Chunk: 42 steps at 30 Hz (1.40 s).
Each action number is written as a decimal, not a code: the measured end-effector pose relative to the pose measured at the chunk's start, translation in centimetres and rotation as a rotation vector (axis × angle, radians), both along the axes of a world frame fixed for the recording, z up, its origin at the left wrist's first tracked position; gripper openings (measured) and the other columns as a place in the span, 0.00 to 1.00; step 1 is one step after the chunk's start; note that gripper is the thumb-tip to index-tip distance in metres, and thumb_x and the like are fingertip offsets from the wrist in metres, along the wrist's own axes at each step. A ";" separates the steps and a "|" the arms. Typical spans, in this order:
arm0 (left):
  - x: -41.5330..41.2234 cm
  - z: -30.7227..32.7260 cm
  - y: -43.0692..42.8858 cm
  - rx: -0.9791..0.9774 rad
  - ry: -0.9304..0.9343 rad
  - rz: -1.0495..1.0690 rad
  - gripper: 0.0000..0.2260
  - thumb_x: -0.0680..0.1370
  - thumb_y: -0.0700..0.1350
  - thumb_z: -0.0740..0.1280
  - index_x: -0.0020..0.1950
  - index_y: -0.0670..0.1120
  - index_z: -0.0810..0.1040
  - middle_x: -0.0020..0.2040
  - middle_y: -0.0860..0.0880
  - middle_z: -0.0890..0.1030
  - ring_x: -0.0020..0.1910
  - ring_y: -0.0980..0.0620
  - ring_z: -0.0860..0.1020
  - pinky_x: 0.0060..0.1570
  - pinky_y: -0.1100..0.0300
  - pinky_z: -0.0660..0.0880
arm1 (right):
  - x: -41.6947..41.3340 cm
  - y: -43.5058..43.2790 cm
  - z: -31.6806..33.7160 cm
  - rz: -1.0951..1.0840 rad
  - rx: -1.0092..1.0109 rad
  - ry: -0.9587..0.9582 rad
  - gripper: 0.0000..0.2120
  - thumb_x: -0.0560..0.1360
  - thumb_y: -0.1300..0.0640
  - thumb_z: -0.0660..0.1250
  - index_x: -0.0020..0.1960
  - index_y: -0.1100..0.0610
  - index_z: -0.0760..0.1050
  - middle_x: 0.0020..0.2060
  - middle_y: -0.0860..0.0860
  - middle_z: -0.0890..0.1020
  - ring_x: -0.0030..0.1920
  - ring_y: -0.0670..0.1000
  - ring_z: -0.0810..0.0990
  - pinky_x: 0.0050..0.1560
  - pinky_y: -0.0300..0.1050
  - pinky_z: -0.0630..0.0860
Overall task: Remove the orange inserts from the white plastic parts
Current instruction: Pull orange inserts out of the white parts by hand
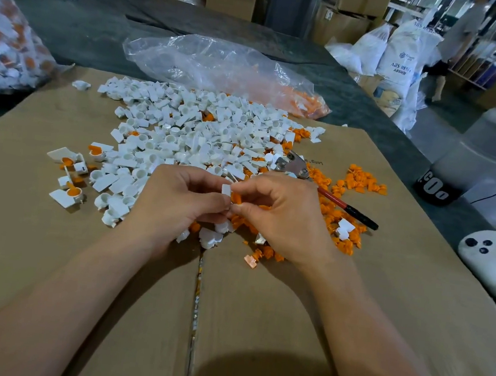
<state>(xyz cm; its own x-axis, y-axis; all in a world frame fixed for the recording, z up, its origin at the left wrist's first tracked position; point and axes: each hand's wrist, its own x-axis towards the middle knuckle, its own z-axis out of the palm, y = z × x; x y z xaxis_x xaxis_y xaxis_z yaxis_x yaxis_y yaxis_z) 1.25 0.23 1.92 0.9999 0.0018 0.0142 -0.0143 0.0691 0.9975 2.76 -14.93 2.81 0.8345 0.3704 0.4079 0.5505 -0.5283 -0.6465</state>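
Both hands meet over the middle of the cardboard, which lies flat on the dark table, probably to keep the small pieces together. The left hand pinches a white part between thumb and curled fingers, so that it cannot turn. The right hand pinches the orange insert just beside it with thumb and forefinger, it seems in order to pull it out (how deep the insert sits in the part I cannot tell).

The sorting explains the layout. The pile of white parts lies ahead of the hands and toward the left, while the loose orange inserts gather on the right, where the right hand can simply drop them. A few parts with orange inside wait at the left edge. Pliers with a red handle rest within reach of the right hand, perhaps for stubborn inserts. Behind the pile, a clear bag holds more orange pieces.
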 end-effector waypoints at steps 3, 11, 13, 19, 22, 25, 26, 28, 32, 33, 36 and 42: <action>0.0 0.0 0.0 0.007 -0.002 -0.008 0.07 0.69 0.31 0.70 0.38 0.42 0.82 0.34 0.39 0.83 0.31 0.46 0.81 0.35 0.59 0.81 | 0.0 0.0 0.1 0.014 0.024 0.019 0.11 0.67 0.65 0.74 0.49 0.58 0.82 0.39 0.55 0.82 0.41 0.52 0.80 0.44 0.53 0.77; 0.2 0.1 0.0 -0.076 0.061 0.066 0.10 0.67 0.27 0.69 0.32 0.41 0.81 0.27 0.42 0.79 0.23 0.50 0.77 0.25 0.64 0.74 | -0.2 0.4 0.1 0.069 0.214 0.189 0.12 0.65 0.65 0.75 0.47 0.56 0.81 0.42 0.54 0.80 0.44 0.51 0.80 0.47 0.52 0.79; 0.2 0.1 0.1 -0.076 0.051 0.074 0.09 0.67 0.28 0.69 0.32 0.41 0.80 0.26 0.43 0.79 0.23 0.51 0.76 0.25 0.66 0.74 | -0.1 0.5 0.2 0.065 0.232 0.209 0.12 0.65 0.65 0.75 0.47 0.55 0.81 0.43 0.54 0.81 0.44 0.51 0.82 0.48 0.50 0.79; 0.0 0.2 0.2 -0.124 0.030 0.043 0.08 0.67 0.26 0.68 0.34 0.39 0.79 0.26 0.43 0.79 0.23 0.49 0.78 0.25 0.65 0.75 | -0.1 0.3 0.2 0.083 0.264 0.205 0.13 0.64 0.66 0.75 0.43 0.51 0.79 0.39 0.48 0.81 0.41 0.47 0.81 0.46 0.44 0.80; -0.1 0.2 0.1 -0.119 0.016 0.051 0.07 0.67 0.26 0.68 0.35 0.38 0.78 0.26 0.43 0.79 0.23 0.49 0.78 0.25 0.65 0.75 | -0.2 0.3 0.2 0.090 0.265 0.205 0.14 0.64 0.66 0.75 0.42 0.48 0.79 0.38 0.46 0.80 0.41 0.45 0.81 0.46 0.42 0.80; 0.0 0.3 0.2 -0.111 0.003 0.065 0.07 0.67 0.28 0.69 0.34 0.39 0.79 0.27 0.43 0.80 0.24 0.50 0.78 0.26 0.65 0.75 | -0.2 0.3 0.1 0.087 0.274 0.211 0.14 0.65 0.64 0.75 0.42 0.47 0.78 0.40 0.47 0.81 0.43 0.47 0.81 0.47 0.44 0.80; 0.1 0.3 0.3 -0.113 -0.003 0.072 0.08 0.67 0.28 0.69 0.34 0.40 0.79 0.27 0.44 0.80 0.24 0.51 0.78 0.27 0.64 0.76 | -0.2 0.3 0.2 0.082 0.304 0.236 0.13 0.65 0.62 0.74 0.44 0.47 0.78 0.40 0.47 0.81 0.43 0.46 0.81 0.48 0.43 0.80; 0.1 0.3 0.4 -0.111 -0.025 0.069 0.08 0.67 0.29 0.70 0.33 0.42 0.79 0.27 0.45 0.80 0.26 0.52 0.78 0.29 0.63 0.77 | 0.1 0.2 0.1 0.049 0.349 0.292 0.11 0.65 0.55 0.72 0.47 0.47 0.77 0.42 0.46 0.81 0.44 0.45 0.81 0.49 0.42 0.79; -0.1 0.3 0.3 -0.082 -0.062 0.048 0.07 0.68 0.30 0.70 0.35 0.42 0.80 0.29 0.45 0.81 0.28 0.51 0.80 0.33 0.60 0.79 | 0.4 0.2 -0.2 0.024 0.320 0.368 0.10 0.71 0.59 0.69 0.53 0.57 0.79 0.43 0.48 0.82 0.45 0.46 0.81 0.51 0.45 0.78; -0.1 0.3 0.3 -0.076 -0.068 0.046 0.07 0.68 0.30 0.70 0.36 0.42 0.80 0.29 0.45 0.81 0.29 0.51 0.80 0.34 0.60 0.79 | 0.5 0.2 -0.3 0.025 0.319 0.366 0.11 0.72 0.60 0.68 0.54 0.59 0.79 0.44 0.49 0.82 0.46 0.47 0.81 0.52 0.45 0.79; -0.1 0.3 0.2 -0.057 -0.088 0.059 0.07 0.68 0.31 0.70 0.36 0.42 0.80 0.29 0.46 0.82 0.29 0.52 0.81 0.33 0.63 0.79 | 0.6 0.1 -0.3 0.031 0.312 0.361 0.11 0.73 0.62 0.67 0.55 0.61 0.78 0.44 0.52 0.82 0.47 0.50 0.82 0.51 0.46 0.79; -0.2 0.2 0.0 -0.040 -0.076 0.070 0.08 0.68 0.32 0.71 0.35 0.44 0.81 0.31 0.44 0.82 0.30 0.50 0.81 0.32 0.64 0.78 | 0.7 -0.2 -0.4 0.040 0.343 0.398 0.10 0.73 0.66 0.67 0.54 0.63 0.78 0.38 0.51 0.82 0.36 0.44 0.82 0.39 0.35 0.78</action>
